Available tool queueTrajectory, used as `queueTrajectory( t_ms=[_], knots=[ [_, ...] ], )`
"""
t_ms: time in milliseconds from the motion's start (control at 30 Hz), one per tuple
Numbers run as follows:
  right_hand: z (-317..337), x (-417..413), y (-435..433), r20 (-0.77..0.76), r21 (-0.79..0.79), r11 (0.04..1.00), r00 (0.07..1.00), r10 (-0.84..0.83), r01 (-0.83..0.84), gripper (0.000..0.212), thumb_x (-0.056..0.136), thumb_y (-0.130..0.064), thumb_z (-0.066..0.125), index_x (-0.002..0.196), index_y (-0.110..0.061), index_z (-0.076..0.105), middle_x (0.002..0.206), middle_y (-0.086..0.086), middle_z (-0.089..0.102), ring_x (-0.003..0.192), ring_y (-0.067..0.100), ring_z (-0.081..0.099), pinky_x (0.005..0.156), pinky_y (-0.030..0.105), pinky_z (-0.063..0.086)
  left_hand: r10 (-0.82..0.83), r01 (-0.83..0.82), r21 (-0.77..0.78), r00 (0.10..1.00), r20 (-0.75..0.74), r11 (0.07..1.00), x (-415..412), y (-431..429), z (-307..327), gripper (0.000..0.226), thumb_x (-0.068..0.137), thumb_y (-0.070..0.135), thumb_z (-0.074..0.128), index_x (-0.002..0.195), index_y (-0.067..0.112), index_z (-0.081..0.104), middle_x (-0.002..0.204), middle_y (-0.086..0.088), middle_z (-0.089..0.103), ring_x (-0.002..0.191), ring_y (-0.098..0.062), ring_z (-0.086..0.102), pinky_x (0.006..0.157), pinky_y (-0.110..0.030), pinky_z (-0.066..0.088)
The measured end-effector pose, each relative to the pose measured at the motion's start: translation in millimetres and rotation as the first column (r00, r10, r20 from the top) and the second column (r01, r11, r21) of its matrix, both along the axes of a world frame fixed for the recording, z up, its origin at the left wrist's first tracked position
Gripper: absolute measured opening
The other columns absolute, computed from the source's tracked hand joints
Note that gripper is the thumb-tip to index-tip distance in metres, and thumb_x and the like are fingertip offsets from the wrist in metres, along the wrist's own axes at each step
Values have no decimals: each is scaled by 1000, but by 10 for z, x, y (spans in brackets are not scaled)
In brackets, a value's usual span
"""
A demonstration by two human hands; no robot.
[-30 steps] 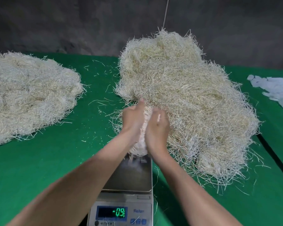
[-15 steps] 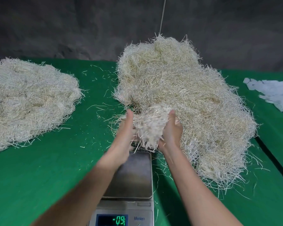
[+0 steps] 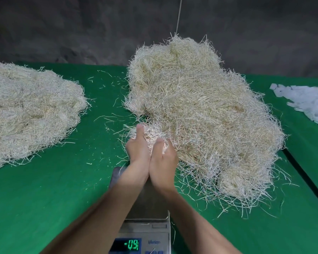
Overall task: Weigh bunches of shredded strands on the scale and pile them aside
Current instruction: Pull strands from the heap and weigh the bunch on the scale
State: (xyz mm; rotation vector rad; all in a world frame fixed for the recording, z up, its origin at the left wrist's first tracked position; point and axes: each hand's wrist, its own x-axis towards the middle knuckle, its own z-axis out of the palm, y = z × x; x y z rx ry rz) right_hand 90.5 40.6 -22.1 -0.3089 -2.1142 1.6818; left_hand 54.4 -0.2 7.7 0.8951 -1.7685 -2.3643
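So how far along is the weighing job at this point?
Looks partway. Done: a sizeable pile on the left of the table, apparently weighed bunches. In hand: a bunch in the grip of the left hand and right hand, just beyond the scale, whose pan is bare and display reads -0.9. Left: the large middle pile, plenty to weigh.

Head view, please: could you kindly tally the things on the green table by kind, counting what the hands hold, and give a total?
Strand heaps: 2, the left heap and the centre heap
Strand bunches: 1, the held bunch, gripped by the left hand and right hand
Digital scale: 1
Pile of white slips: 1
Total: 5
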Motion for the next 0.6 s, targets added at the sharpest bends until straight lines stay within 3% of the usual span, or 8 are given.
queueTrajectory(
  t_ms=[133, 233, 300, 367, 433, 500, 533, 600],
  knots=[
    [11, -183, 272, 187, 19, 997, 980, 69, -74, 39, 100, -32, 35, 62, -22, 36, 62, -2, 40, 55, 11, 35, 58, 26, 28, -88, 81, -153, 995, -43, 985, 108, 97, -61, 65, 97, 52, 35, 136, 0, 39, 86, 1, 53, 75, -9, 52, 68, -21, 34],
    [76, -177, 422, 142, -163, 959, 957, 254, -230, 11, 95, -25, 45, 104, -32, 48, 97, -7, 54, 82, 12, 51, 82, 33, 42, -224, 58, -483, 930, -292, 874, 6, -94, -56, 34, 99, 38, 41, 109, 9, 55, 71, 9, 45, 57, 6, 41, 64, -24, 33],
    [124, -179, 508, 42, -358, 847, 900, 434, -392, 46, 87, -35, 55, 129, -46, 38, 119, -23, 47, 101, 8, 51, 87, 35, 44, -302, 56, -609, 901, -310, 791, -78, -236, -62, 22, 96, 39, 47, 102, 18, 52, 77, 12, 49, 58, 10, 44, 59, -16, 35],
    [178, -201, 520, 46, -343, 772, 812, 582, -535, 54, 81, -53, 57, 127, -60, 31, 129, -29, 33, 117, 5, 43, 93, 33, 41, -377, 116, -647, 882, -281, 754, -112, -263, -70, 25, 93, 46, 50, 103, 24, 52, 89, 18, 54, 69, 13, 47, 61, -5, 36],
    [204, -174, 445, 136, -207, 815, 809, 571, -541, 46, 85, -55, 53, 126, -57, 33, 123, -23, 39, 109, -4, 46, 91, 21, 39, -407, 237, -513, 879, -249, 825, -141, -236, -34, 45, 90, 61, 39, 111, 24, 54, 111, 16, 56, 92, 12, 50, 75, -7, 37],
    [178, -201, 388, 156, -170, 906, 897, 413, -387, 44, 90, -49, 51, 132, -40, 39, 118, -18, 48, 102, -11, 50, 89, 10, 35, -389, 362, -186, 912, -133, 913, -160, -284, 25, 75, 82, 74, 25, 122, 18, 55, 133, 2, 52, 120, -11, 49, 98, -33, 41],
    [145, -238, 388, 166, -173, 939, 931, 326, -297, 51, 92, -47, 49, 138, -30, 37, 132, -10, 46, 117, -4, 46, 95, 12, 29, -382, 374, -91, 917, -110, 923, -155, -344, 8, 82, 78, 77, 23, 127, 18, 53, 139, -2, 49, 126, -18, 45, 105, -43, 36],
    [116, -293, 369, 192, -213, 964, 961, 200, -159, 67, 93, -50, 45, 147, -18, 23, 151, 0, 28, 137, 13, 28, 105, 24, 21, -415, 399, -123, 896, -157, 909, -19, -385, -37, 89, 72, 79, 28, 140, 23, 39, 149, 6, 35, 128, -6, 36, 107, -34, 24]
  ],
)
